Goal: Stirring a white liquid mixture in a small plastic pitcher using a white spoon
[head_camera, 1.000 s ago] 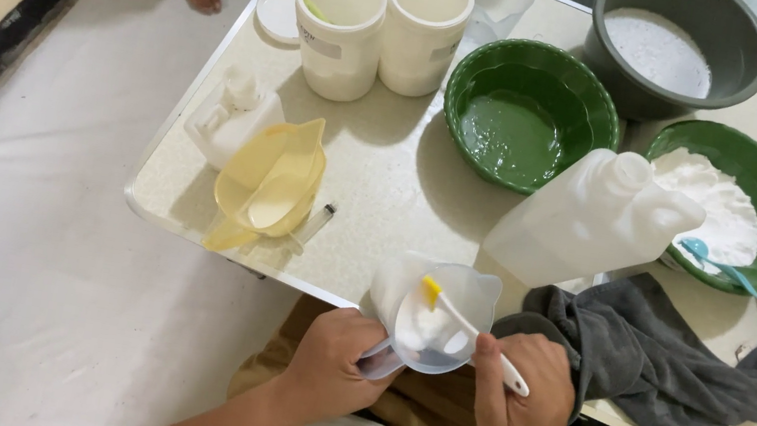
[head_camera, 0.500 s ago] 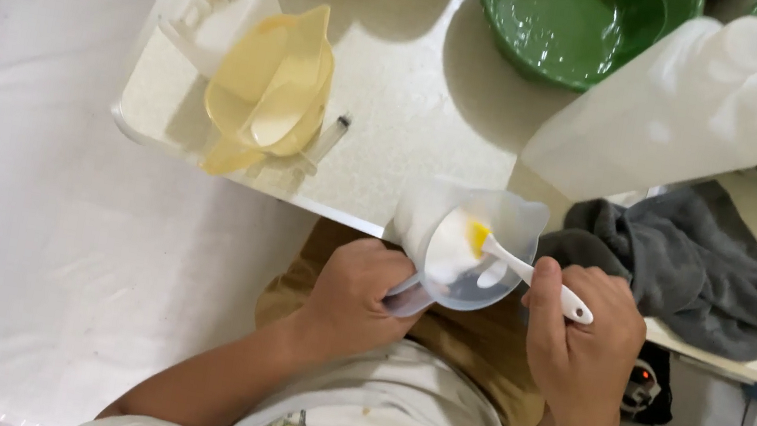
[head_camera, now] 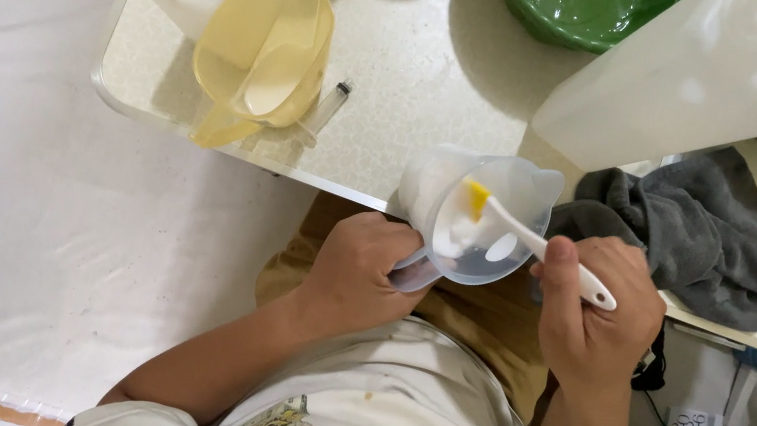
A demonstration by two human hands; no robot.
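Jug: big translucent white plastic jug [head_camera: 723, 80], lying tilted on the bench at upper right, beside the grey cloth.
Tag: small white paper tag [head_camera: 691, 425], under the bench edge, lower right.
Screens: none.

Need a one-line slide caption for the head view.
Left hand grips a clear measuring cup by its handle while right hand works a white spatula inside, beside a grey cloth.

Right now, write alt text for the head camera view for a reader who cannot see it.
A person's left hand holds a clear plastic cup by its handle while the right hand dips a white spatula with a yellow tip into it. Behind, the table bears a yellow jug, a grey cloth and a green bowl.
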